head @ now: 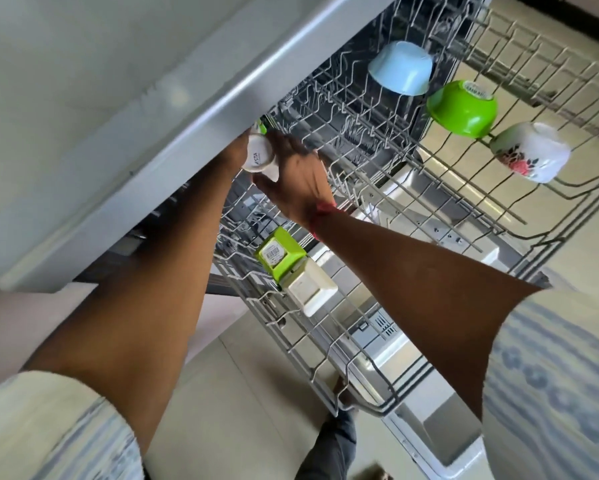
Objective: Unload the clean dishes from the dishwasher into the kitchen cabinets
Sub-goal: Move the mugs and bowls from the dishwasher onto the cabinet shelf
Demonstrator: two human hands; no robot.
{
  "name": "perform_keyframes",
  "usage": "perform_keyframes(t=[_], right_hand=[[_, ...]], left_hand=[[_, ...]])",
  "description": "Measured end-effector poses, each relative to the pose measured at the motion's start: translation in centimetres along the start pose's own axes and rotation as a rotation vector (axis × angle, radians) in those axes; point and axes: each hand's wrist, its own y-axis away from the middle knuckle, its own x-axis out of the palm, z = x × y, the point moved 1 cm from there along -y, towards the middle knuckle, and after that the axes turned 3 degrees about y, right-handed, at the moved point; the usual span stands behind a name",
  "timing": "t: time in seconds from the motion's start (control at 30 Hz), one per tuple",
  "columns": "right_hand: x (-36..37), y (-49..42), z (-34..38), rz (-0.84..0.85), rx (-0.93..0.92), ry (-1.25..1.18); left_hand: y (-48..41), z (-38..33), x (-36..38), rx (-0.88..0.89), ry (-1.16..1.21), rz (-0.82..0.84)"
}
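Note:
The dishwasher's wire rack (440, 216) is pulled out over the open door (440, 424). My right hand (296, 174) curls around a small white cup (259, 155) at the rack's far left corner, just below the counter edge. My left hand (236, 152) touches the same cup from the left, with its fingers hidden behind the cup and counter. Upside down on the rack lie a light blue bowl (400, 69), a green bowl (462, 109) and a white floral bowl (530, 152). A green square cup (279, 254) and a cream square dish (310, 287) sit nearer me.
A grey countertop (118, 98) overhangs the rack on the left and hides its corner. Pale floor tiles (242, 393) lie below and beside the door. My dark trouser leg (332, 448) stands close to the rack's near corner.

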Motion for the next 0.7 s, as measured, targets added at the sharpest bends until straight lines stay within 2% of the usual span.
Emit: perform_keyframes(t=[0.1,0.2,0.3,0.47,0.6,0.7], right_hand=[[-2.2,1.4,0.2,-0.105,0.009,-0.075],[-5.5,4.3,-0.6,-0.188,0.116,-0.121],[-9.3,8.6,-1.6,-0.256,0.145,-0.061],[-15.6,16.3,-0.7,-0.254,0.164,-0.008],[-21.9,21.4,4.1,-0.227,0.129,-0.075],[-26.0,23.5,9.8,-0.193,0.094,-0.099]], left_hand=[[1.6,1.1,-1.2,0.060,-0.101,-0.129],[4.6,1.9,-1.3,0.204,-0.089,-0.237],[9.1,2.0,0.2,0.325,-0.113,-0.153],[17.3,1.2,1.9,0.451,-0.162,-0.027],[25.5,-2.0,-2.0,0.579,-0.103,-0.023],[31.3,-4.8,-8.4,0.626,-0.110,-0.055]])
